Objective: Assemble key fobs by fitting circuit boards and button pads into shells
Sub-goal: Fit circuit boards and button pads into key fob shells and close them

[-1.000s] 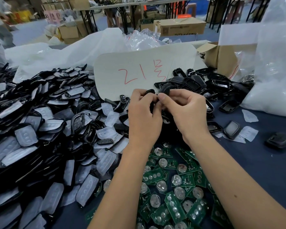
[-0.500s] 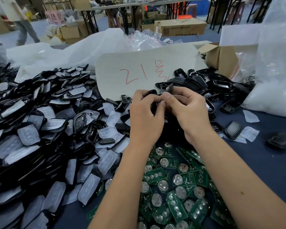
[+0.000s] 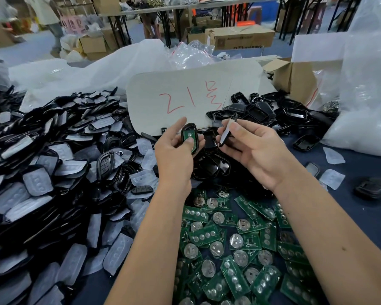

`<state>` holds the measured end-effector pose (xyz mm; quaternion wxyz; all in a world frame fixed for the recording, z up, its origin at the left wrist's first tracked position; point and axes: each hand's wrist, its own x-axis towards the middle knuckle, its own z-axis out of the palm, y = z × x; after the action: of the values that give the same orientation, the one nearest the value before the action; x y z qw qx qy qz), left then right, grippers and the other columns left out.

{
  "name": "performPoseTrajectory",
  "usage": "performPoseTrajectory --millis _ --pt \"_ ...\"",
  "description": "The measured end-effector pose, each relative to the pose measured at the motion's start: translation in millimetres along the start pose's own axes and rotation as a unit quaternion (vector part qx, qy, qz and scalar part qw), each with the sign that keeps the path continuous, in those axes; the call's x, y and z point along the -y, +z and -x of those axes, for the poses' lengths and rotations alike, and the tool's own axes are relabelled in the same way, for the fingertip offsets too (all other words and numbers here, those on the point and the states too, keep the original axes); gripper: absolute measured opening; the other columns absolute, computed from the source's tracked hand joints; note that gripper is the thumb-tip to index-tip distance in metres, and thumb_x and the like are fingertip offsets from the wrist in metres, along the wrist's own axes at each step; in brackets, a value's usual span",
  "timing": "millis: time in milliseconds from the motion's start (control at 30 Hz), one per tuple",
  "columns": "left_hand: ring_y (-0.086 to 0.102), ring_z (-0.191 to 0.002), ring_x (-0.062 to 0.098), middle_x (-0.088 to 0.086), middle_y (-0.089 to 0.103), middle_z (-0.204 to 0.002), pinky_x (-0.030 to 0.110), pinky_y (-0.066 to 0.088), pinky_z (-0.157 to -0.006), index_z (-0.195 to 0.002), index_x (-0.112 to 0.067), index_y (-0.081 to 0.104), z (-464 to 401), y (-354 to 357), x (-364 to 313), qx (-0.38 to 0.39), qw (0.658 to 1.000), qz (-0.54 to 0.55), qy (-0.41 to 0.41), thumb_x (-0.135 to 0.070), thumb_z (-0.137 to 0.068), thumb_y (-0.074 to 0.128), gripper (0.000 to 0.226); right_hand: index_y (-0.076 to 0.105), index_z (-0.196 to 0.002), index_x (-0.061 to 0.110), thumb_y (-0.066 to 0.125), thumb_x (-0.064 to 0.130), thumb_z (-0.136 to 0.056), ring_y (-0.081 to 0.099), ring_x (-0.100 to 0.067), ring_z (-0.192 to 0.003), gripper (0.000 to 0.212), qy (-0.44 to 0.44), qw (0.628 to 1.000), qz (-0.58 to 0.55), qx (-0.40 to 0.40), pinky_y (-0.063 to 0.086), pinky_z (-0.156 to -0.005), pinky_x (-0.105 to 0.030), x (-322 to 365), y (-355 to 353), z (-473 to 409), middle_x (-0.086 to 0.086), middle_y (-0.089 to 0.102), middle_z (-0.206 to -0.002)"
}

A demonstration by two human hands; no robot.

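Your left hand (image 3: 174, 155) cradles a black shell (image 3: 189, 137) with a green circuit board (image 3: 189, 135) seated inside, thumb pressing on the board. Your right hand (image 3: 257, 150) pinches a second shell piece (image 3: 226, 134) edge-on, just beside the first, not touching. Both hover above the surface (image 3: 361, 221), over loose boards (image 3: 233, 249); button pads (image 3: 37, 179) heap up on the left.

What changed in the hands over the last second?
The hands have come apart. The left hand now holds a shell with a green board seated in it, thumb pressing on the board. The right hand has drawn off to the right, pinching a second piece edge-on. Earlier both were closed together over one black part. The board pile and the shell heap are unchanged.
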<state>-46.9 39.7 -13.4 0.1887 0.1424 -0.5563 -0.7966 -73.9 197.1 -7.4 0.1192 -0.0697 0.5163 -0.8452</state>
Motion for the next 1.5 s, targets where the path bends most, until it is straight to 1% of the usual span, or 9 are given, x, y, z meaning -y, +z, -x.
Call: performPoseTrajectory --millis 133,267,400,600,733,833,900,1100,1500 --pt "0.076 -0.095 0.024 0.010 0.078 -0.103 0.039 0.062 -0.088 -0.106 -0.021 0.074 -0.9 -3.0 -0.2 0.008 0.998 -0.064 0.010 0.009 -0.098 0.057 0.036 0.066 -0.123 0.006 0.065 0.017 -0.092 0.066 -0.024 -0.098 0.033 0.009 1.000 -0.004 0.008 0.059 -0.089 -0.035 1.1 0.2 1.2 -0.010 0.069 -0.102" --pt "0.077 -0.091 0.026 0.004 0.079 -0.095 0.048 0.063 -0.086 -0.104 -0.023 0.074 -0.1 -4.8 -0.1 0.018 0.996 -0.088 0.016 0.002 -0.096 0.066 0.028 0.064 -0.128 0.001 0.063 0.015 -0.093 0.067 -0.026 -0.106 0.037 0.007 0.999 0.010 0.039 0.060 -0.094 -0.035 2.8 -0.8 2.5 -0.017 0.069 -0.115" --pt "0.072 -0.082 0.020 0.014 0.065 -0.082 0.038 0.064 -0.071 -0.111 -0.015 0.070 1.2 -5.7 -5.1 0.039 0.999 -0.007 0.002 -0.002 -0.096 0.070 0.020 0.064 -0.127 0.000 0.065 0.015 -0.089 0.068 -0.024 -0.110 0.041 -0.003 0.997 0.023 0.070 0.059 -0.095 -0.035 3.6 -2.3 2.4 -0.018 0.071 -0.122" --pt "0.065 -0.057 0.013 0.012 0.059 -0.078 0.030 0.063 -0.065 -0.111 -0.010 0.068 0.8 -9.7 -6.2 0.041 0.999 -0.010 -0.019 -0.009 -0.093 0.075 0.019 0.069 -0.124 0.000 0.069 0.015 -0.087 0.067 -0.025 -0.110 0.040 0.004 0.996 0.034 0.081 0.059 -0.091 -0.032 2.8 -7.7 1.6 -0.017 0.070 -0.114" --pt "0.068 -0.066 0.018 0.012 0.064 -0.083 0.031 0.062 -0.066 -0.112 -0.011 0.069 -0.2 -11.4 -7.2 0.046 0.998 0.004 -0.033 -0.002 -0.093 0.073 0.021 0.067 -0.125 -0.003 0.069 0.015 -0.087 0.067 -0.024 -0.106 0.042 0.005 0.996 0.039 0.076 0.060 -0.087 -0.029 2.0 -7.9 1.2 -0.018 0.071 -0.114" --pt "0.072 -0.080 0.027 0.028 0.069 -0.110 0.032 0.063 -0.070 -0.115 -0.010 0.069 -0.8 -13.7 -8.4 0.057 0.997 0.008 -0.052 0.008 -0.092 0.068 0.030 0.068 -0.122 -0.002 0.068 0.016 -0.087 0.067 -0.023 -0.105 0.040 0.004 0.996 0.039 0.077 0.059 -0.087 -0.029 2.9 -8.0 1.3 -0.016 0.072 -0.111" --pt "0.074 -0.087 0.033 0.032 0.068 -0.118 0.031 0.062 -0.070 -0.117 -0.010 0.070 -0.8 -14.0 -9.4 0.065 0.996 0.007 -0.053 0.009 -0.091 0.067 0.033 0.068 -0.123 -0.002 0.068 0.017 -0.087 0.067 -0.022 -0.104 0.040 0.003 0.996 0.037 0.079 0.059 -0.086 -0.029 3.0 -7.8 1.4 -0.015 0.073 -0.110" --pt "0.077 -0.085 0.029 0.017 0.077 -0.094 0.030 0.062 -0.068 -0.117 -0.012 0.072 -1.2 -13.0 -5.9 0.092 0.995 -0.006 -0.031 0.009 -0.090 0.069 0.034 0.071 -0.118 -0.002 0.068 0.018 -0.088 0.065 -0.021 -0.103 0.036 -0.007 0.996 0.043 0.082 0.059 -0.086 -0.028 1.9 -7.8 1.7 -0.015 0.073 -0.110" --pt "0.077 -0.082 0.025 0.009 0.078 -0.087 0.029 0.062 -0.067 -0.118 -0.013 0.071 -0.5 -12.9 -6.5 0.102 0.995 0.001 -0.022 0.009 -0.090 0.069 0.036 0.071 -0.118 -0.002 0.068 0.017 -0.087 0.066 -0.020 -0.100 0.037 -0.002 0.997 0.038 0.073 0.059 -0.085 -0.027 2.6 -7.4 1.3 -0.017 0.072 -0.111"
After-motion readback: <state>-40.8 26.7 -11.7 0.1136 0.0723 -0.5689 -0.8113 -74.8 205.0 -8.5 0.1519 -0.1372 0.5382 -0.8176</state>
